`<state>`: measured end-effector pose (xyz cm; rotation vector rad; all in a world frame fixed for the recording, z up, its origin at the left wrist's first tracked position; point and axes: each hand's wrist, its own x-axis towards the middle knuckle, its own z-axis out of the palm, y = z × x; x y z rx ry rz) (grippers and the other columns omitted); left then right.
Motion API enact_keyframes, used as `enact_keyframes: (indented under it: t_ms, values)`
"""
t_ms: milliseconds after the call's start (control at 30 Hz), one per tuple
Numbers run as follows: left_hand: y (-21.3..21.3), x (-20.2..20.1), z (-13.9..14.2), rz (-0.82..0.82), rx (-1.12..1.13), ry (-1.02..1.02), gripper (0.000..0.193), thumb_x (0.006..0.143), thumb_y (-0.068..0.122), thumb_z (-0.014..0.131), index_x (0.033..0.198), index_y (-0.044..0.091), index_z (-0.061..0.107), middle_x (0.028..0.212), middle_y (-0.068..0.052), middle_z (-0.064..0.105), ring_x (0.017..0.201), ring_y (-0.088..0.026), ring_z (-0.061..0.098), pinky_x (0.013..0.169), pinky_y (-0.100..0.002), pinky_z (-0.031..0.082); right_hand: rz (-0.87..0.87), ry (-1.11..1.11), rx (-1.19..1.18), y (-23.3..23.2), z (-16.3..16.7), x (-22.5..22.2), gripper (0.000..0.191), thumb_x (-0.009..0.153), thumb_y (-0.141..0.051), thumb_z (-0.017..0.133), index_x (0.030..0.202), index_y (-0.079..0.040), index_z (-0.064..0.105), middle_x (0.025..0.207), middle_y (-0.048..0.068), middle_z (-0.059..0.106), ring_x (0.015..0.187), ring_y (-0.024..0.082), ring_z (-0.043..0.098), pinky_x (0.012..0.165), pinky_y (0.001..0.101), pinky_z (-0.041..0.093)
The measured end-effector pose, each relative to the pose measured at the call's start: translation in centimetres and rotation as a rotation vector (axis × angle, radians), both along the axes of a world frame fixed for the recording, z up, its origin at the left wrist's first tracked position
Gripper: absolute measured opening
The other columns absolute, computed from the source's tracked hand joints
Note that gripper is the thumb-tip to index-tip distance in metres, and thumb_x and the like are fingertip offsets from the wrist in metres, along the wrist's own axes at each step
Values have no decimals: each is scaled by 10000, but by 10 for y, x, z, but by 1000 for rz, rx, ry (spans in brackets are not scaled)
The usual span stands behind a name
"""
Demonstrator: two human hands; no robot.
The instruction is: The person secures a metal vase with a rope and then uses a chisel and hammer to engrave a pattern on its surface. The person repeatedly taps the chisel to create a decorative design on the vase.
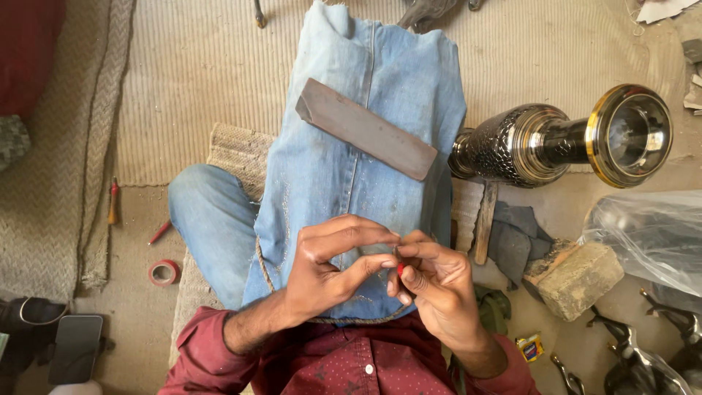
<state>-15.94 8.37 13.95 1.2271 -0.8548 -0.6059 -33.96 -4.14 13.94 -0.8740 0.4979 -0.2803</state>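
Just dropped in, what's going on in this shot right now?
A person sits on a woven mat with a piece of blue denim cloth over the lap. Both hands meet at a tiny red-tipped object, the left hand and right hand pinching it. A long grey rectangular block lies on the denim. An embossed dark metal vase lies sideways nearby.

Floor covering: a ribbed beige woven mat spans the upper area, laid over a bare sandy-brown floor. A coarser herringbone-weave grey rug lies along the left edge. Even, diffuse daylight, no hard shadows. Scattered debris visible on the bare floor. No walls or windows within view.
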Motion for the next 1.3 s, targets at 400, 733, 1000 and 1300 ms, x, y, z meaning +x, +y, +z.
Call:
enact_keyframes:
  t_ms: [400, 733, 1000, 1300]
  values:
    - [0, -21, -6, 11, -33, 109, 93, 915, 41, 779, 1006, 27, 778, 1010, -92, 766, 931, -179, 760, 821, -288, 607, -34, -77, -132, 11, 1, -7, 235, 1022, 12, 665, 1255, 25, 684, 1130, 153, 636, 817, 227, 697, 586, 282, 492]
    - [0, -25, -10, -12, -12, 184, 82, 920, 65, 783, 999, 43, 790, 1010, -81, 771, 923, -156, 757, 816, -279, 618, -64, -24, -493, 19, 14, -4, 250, 1012, 43, 651, 1261, 68, 646, 1153, 172, 617, 839, 213, 721, 617, 291, 592]
    - [-1, -28, -13, -6, 11, 198, 76, 912, 68, 788, 985, 50, 797, 1004, -75, 775, 912, -149, 758, 803, -275, 615, -99, 35, -691, 23, 19, -1, 220, 1011, 39, 641, 1226, 85, 649, 1153, 179, 625, 830, 215, 737, 612, 286, 619]
    - [-4, -28, -14, 10, 32, 196, 73, 906, 62, 793, 977, 45, 797, 985, -71, 768, 895, -142, 746, 796, -274, 612, -69, 0, -477, 21, 11, -3, 222, 1084, -46, 553, 1236, 96, 630, 1098, 189, 634, 768, 240, 737, 564, 302, 602]
